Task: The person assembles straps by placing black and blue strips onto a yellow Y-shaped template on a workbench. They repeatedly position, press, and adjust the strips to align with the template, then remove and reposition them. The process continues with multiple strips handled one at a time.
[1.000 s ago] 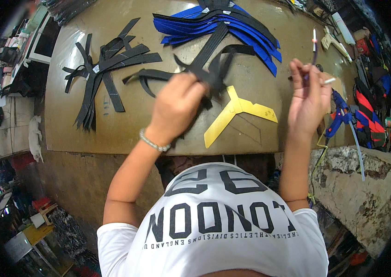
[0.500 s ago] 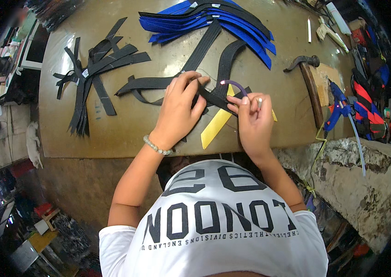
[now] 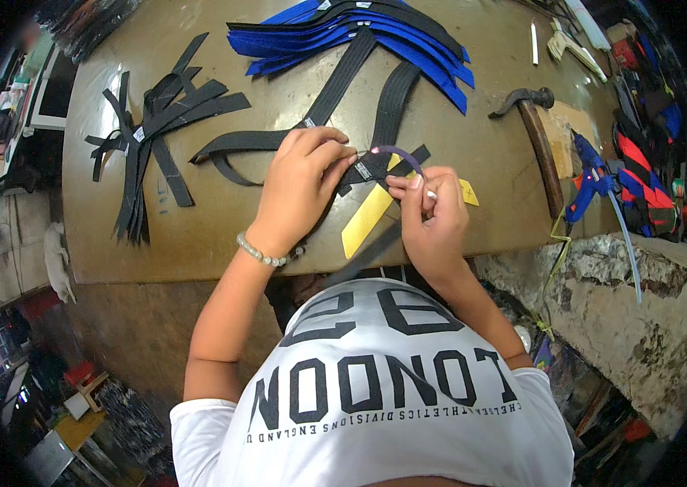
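My left hand (image 3: 303,183), a beaded bracelet at its wrist, is closed on the black webbing strap (image 3: 364,172) where several black pieces cross. My right hand (image 3: 434,213) pinches beside that crossing, with a thin curved purple piece (image 3: 404,154) arching from its fingers to a bright tip over the straps. A small white end shows between these fingers; I cannot make out what it belongs to. Under the crossing lies a yellow strip (image 3: 365,223), its other end out past my right hand. A loose black band, blurred, hangs toward the table's front edge.
Layered blue-and-black strips (image 3: 352,36) lie at the back, a bundle of black straps (image 3: 157,130) at left. On the right are a hammer (image 3: 540,150), a blue glue gun (image 3: 589,178) with a clear glue stick, and a white stick (image 3: 534,45). The table's front edge (image 3: 157,282) is close.
The black band that my fingers held across the crossing now hangs toward me, uncovering the label there. The purple piece's bright tip stays over the straps. The whole view has shifted slightly.
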Motion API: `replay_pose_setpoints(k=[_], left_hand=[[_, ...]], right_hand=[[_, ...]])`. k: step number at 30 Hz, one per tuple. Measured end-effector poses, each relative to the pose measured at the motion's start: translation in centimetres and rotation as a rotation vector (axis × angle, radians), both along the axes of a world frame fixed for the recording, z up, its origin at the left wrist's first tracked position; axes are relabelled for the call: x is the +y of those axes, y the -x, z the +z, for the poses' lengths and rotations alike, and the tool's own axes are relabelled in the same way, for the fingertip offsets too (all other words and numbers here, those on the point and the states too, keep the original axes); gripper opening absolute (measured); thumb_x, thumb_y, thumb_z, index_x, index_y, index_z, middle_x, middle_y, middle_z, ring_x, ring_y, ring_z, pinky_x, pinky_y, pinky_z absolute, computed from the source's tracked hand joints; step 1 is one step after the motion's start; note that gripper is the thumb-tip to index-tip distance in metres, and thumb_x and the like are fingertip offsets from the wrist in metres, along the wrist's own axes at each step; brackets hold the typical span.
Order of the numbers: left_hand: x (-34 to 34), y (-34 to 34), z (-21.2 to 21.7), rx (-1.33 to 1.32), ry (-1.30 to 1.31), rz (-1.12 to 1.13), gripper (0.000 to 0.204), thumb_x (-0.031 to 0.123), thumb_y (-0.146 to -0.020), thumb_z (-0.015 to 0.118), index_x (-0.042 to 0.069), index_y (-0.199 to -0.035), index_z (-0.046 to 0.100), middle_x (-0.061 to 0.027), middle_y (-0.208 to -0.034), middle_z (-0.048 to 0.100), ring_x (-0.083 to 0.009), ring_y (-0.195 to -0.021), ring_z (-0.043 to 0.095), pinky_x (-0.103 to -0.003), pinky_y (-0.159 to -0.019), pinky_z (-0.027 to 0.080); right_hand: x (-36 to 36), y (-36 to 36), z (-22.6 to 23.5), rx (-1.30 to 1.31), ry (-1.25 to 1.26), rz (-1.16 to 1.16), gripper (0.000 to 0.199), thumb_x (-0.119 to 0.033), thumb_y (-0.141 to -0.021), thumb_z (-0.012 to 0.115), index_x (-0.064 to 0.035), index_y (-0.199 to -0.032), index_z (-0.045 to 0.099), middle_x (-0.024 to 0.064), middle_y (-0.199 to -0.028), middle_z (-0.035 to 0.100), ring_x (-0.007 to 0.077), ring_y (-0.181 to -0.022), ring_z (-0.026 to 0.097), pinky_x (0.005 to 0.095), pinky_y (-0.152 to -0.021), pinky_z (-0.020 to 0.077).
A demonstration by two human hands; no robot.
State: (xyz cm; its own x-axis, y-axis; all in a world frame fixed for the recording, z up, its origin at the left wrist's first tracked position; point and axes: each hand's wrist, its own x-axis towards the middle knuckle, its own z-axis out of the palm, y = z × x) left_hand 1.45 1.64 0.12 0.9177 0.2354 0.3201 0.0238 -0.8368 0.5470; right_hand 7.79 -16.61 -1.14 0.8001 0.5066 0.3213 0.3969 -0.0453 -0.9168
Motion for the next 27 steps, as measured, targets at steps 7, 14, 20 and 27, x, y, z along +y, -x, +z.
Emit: replay_pose_setpoints(k=[7, 14, 20, 27], left_hand=[[-0.9, 0.2, -1.2, -0.155, -0.111, 0.061, 0.010, 0.012, -0.084, 0.072, 0.009, -0.093, 0.069, -0.0038, -0.094, 0.067, -0.0256, -0.090, 0.061, -0.037, -0.078, 0.050], [-0.9, 0.1, -1.1, -0.152, -0.116, 0.085, 0.010, 0.013, -0.085, 0.072, 0.009, -0.093, 0.069, -0.0041, -0.094, 0.067, -0.0252, -0.090, 0.061, -0.037, -0.078, 0.050], [-0.9, 0.1, -1.2, -0.149, -0.118, 0.086, 0.009, 0.014, -0.085, 0.072, 0.009, -0.093, 0.069, -0.0040, -0.095, 0.067, -0.0251, -0.090, 0.061, -0.037, -0.078, 0.050], [-0.9, 0.1, -1.3, -0.161, -0.129, 0.085, 0.009, 0.014, -0.085, 0.071, 0.009, -0.093, 0.068, -0.0038, -0.095, 0.067, -0.0249, -0.089, 0.061, -0.037, -0.077, 0.050]], right_hand=[[-0.7, 0.0, -0.7, -0.111, 0.090, -0.053, 0.019, 0.009, -0.091, 0.055, 0.0018, -0.081, 0.040, 0.0117, -0.086, 0.048, 0.0284, -0.088, 0.072, 0.0326, -0.072, 0.0585], [-0.7, 0.0, -0.5, -0.159, 0.091, -0.017, 0.016, 0.008, -0.082, 0.063, 0.0026, -0.084, 0.049, 0.0165, -0.084, 0.054, 0.0320, -0.088, 0.072, 0.0336, -0.065, 0.0556], [-0.9, 0.2, -0.3, -0.187, 0.139, 0.013, 0.018, 0.010, -0.084, 0.060, 0.0019, -0.079, 0.044, 0.0147, -0.082, 0.052, 0.0296, -0.085, 0.071, 0.0327, -0.071, 0.0565], [-0.8, 0.5, 0.0, -0.225, 0.210, 0.019, 0.019, 0.012, -0.085, 0.058, 0.0023, -0.079, 0.043, 0.0157, -0.082, 0.052, 0.0295, -0.084, 0.070, 0.0321, -0.071, 0.0560]])
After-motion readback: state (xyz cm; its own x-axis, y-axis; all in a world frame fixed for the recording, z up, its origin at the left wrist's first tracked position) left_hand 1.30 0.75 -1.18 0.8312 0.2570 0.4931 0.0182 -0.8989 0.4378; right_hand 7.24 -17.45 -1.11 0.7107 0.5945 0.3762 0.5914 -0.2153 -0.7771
